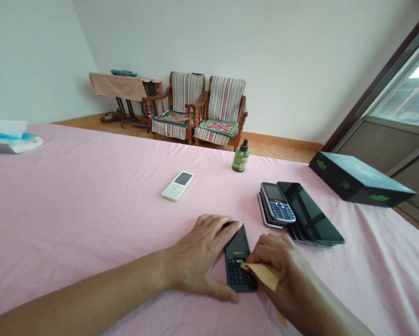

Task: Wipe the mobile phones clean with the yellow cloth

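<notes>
A dark keypad mobile phone (pixel 242 275) lies face up on the pink cloth in front of me. My left hand (pixel 204 261) holds it from the left side, with fingers over its top end and the thumb near its lower left edge. My right hand (pixel 282 268) is closed on a yellow wiping cloth (pixel 265 275) with a jagged edge, pressed at the phone's keypad. Part of the cloth is hidden inside the right hand. Further off, a white keypad phone (pixel 178 185) lies face up by itself.
Right of my hands lie a stack of keypad phones (pixel 277 203) and a stack of black smartphones (pixel 310 212). Beyond are a green spray bottle (pixel 240 158) and a black box (pixel 359 182). A tissue pack (pixel 13 140) lies far left on the pink tablecloth (pixel 90 200).
</notes>
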`<action>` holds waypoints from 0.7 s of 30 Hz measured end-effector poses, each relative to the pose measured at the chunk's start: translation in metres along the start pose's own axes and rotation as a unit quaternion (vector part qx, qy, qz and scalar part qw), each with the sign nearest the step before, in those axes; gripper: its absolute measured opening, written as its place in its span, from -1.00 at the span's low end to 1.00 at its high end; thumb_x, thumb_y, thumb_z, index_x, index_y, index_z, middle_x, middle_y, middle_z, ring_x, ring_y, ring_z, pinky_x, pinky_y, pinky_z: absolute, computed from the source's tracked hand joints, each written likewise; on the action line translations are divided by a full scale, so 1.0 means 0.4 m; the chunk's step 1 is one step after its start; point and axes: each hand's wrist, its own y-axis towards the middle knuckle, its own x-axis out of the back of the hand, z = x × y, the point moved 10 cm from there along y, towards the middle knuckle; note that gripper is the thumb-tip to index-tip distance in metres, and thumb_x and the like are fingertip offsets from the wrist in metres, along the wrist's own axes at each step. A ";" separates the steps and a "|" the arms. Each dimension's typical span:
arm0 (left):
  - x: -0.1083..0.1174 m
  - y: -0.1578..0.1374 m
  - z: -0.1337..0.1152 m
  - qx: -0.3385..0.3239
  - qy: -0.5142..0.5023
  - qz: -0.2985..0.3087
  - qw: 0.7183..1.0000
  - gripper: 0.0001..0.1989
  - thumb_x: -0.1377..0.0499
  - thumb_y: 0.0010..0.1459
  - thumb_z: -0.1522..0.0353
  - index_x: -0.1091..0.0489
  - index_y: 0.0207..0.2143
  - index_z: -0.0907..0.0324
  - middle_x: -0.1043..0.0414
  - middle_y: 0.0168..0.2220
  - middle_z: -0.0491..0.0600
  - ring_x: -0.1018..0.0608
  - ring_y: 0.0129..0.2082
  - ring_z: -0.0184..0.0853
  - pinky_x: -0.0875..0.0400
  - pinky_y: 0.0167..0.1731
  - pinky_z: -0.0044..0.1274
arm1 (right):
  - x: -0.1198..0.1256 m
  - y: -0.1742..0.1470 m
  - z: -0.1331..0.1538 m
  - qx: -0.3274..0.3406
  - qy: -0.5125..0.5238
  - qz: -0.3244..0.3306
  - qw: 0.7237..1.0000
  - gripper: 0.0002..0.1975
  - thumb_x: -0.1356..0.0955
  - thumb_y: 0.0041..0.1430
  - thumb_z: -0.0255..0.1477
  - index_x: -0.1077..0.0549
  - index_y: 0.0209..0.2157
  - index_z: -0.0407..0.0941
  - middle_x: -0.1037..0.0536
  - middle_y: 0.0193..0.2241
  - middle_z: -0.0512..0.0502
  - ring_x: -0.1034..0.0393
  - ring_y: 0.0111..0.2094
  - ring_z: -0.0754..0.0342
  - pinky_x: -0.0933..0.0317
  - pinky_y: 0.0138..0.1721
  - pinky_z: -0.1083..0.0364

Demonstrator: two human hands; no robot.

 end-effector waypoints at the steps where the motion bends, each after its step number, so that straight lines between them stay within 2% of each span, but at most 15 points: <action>1: -0.001 0.000 0.001 0.002 0.002 0.002 1.000 0.10 -0.37 -0.19 -0.03 0.00 0.28 0.26 -0.11 0.22 0.24 -0.21 0.17 0.07 -0.07 0.19 -0.15 | 0.003 -0.001 -0.004 -0.002 -0.002 0.003 1.000 -0.82 -0.38 -0.02 -0.67 -0.50 -0.53 -0.10 -0.48 -0.51 -0.02 -0.32 -0.39 0.03 0.01 -0.31 0.05; 13: 0.009 -0.002 -0.005 -0.020 -0.026 -0.024 0.999 0.05 -0.35 -0.16 -0.04 0.01 0.27 0.20 -0.15 0.19 0.17 -0.23 0.16 0.01 -0.07 0.19 -0.18 | -0.044 0.009 0.039 0.034 0.060 -0.029 0.997 -0.79 -0.40 -0.07 -0.72 -0.47 -0.49 -0.11 -0.52 -0.42 0.00 -0.33 -0.33 0.05 -0.02 -0.27 0.06; 21: 0.004 0.000 0.001 0.000 -0.001 -0.002 1.000 0.08 -0.36 -0.19 -0.05 -0.01 0.28 0.22 -0.12 0.21 0.21 -0.21 0.17 0.05 -0.06 0.20 -0.16 | -0.016 0.001 -0.008 -0.006 0.014 0.015 1.000 -0.80 -0.30 0.03 -0.70 -0.45 -0.48 -0.14 -0.42 -0.43 -0.08 -0.31 -0.38 0.04 -0.07 -0.40 0.10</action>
